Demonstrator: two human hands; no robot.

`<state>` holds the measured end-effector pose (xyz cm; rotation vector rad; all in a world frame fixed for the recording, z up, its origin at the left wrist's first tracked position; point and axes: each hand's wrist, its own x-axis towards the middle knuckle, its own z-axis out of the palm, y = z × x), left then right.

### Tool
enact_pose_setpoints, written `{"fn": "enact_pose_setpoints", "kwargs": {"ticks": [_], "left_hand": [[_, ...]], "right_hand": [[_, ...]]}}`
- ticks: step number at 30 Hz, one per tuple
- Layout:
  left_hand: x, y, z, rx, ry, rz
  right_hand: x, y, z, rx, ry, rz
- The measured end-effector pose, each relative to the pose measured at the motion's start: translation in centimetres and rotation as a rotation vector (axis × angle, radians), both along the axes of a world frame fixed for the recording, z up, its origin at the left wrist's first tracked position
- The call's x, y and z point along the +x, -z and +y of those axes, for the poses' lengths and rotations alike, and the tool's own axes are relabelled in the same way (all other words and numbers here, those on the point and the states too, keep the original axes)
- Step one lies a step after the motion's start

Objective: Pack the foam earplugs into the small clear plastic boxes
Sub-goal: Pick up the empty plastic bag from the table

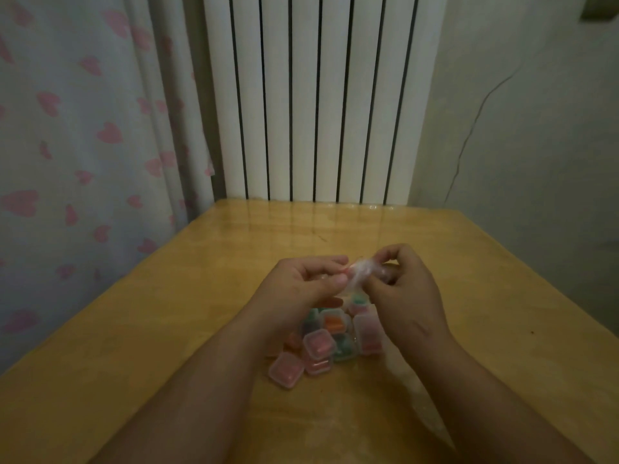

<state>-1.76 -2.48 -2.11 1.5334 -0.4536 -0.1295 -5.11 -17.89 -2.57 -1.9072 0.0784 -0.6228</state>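
Hands: left (306, 283) and right (403, 283) both pinching clear plastic bag (360, 272); filled boxes (323, 346) heaped below, mid-tabletop (167, 329).

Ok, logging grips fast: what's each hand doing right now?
Left hand: closed, pinching the clear bag's twisted top.
Right hand: closed, pinching the same bag top from the other side.

The surface (160, 346) is a glossy, yellowish wooden top, its far edge set against a white ribbed radiator (321, 95). A cluster of small clear plastic boxes (318, 346) lies on it near the middle, some touching or piled together, with pink, orange and green contents showing through their closed lids.
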Motion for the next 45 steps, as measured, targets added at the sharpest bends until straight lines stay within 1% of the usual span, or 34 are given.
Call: {"fn": "enact_pose_setpoints", "kwargs": {"ticks": [3,5,7,11,13,15,17,18,22,25,26,27,29,31,33,35,37,39,40,43,45], "left_hand": [[-0.2,0.0,0.3,0.021,0.145,-0.016],[-0.3,0.0,0.2,0.029,0.173,-0.025],[-0.4,0.2,-0.1,0.039,0.09,-0.073],[-0.4,0.3,-0.6,0.048,-0.118,-0.159],[-0.1,0.2,-0.6,0.038,-0.217,-0.158],[0.2,0.1,-0.4,0.001,-0.288,-0.098],[0.2,0.0,-0.4,-0.021,-0.324,-0.056],[0.2,0.0,-0.4,-0.028,-0.328,-0.049],[-0.4,0.1,-0.8,-0.095,-0.293,-0.017],[-0.7,0.3,-1.1,-0.05,-0.251,-0.052],[-0.8,0.4,-1.1,-0.002,-0.266,-0.104],[-0.7,0.7,-1.1,0.082,-0.315,-0.203],[-0.6,1.0,-1.0,0.294,-0.423,-0.475],[-0.7,1.0,-1.0,0.469,-0.456,-0.697],[-0.9,0.7,-1.2,0.624,-0.427,-0.805],[-1.2,0.1,-1.5,0.745,-0.37,-0.783],[-1.5,-0.8,-1.7,0.832,-0.304,-0.667],[-2.2,-1.6,-2.3,0.863,-0.264,-0.577],[-2.6,-1.8,-2.7,0.829,-0.253,-0.548],[-4.6,-2.2,-4.0,0.62,-0.24,-0.467],[-5.8,-2.0,-5.1,0.559,-0.236,-0.445]], "right_hand": [[0.1,0.3,-0.1,0.029,0.035,-0.03],[0.0,0.3,-0.2,0.076,0.041,-0.036],[-0.2,0.2,-0.2,0.093,0.021,-0.048],[-0.4,0.0,-0.2,0.03,-0.036,-0.049],[-0.5,-0.1,0.1,0.114,-0.132,-0.034],[-0.6,-0.2,0.5,0.229,-0.206,0.007],[-0.8,-0.2,0.9,0.267,-0.241,0.014],[-0.9,-0.2,1.0,0.23,-0.244,0.002],[-0.6,0.1,1.5,-0.065,-0.175,-0.018],[-0.6,-0.2,1.4,-0.08,-0.101,-0.041],[-0.6,-0.3,1.2,-0.086,-0.082,-0.053],[-0.6,-0.3,1.0,-0.112,-0.058,-0.055],[-0.6,-0.4,0.6,-0.182,-0.001,-0.039],[-0.6,-0.7,0.2,-0.233,0.038,-0.003],[-0.8,-1.3,-0.4,-0.294,0.073,0.05],[-1.3,-1.8,-1.1,-0.337,0.109,0.088],[-2.3,-2.2,-1.9,-0.34,0.133,0.09],[-3.6,-2.5,-2.8,-0.321,0.149,0.086],[-4.3,-2.6,-3.2,-0.301,0.155,0.079],[-6.3,-2.9,-4.6,-0.25,0.192,0.04],[-7.9,-2.9,-5.4,-0.241,0.223,0.025]]}}
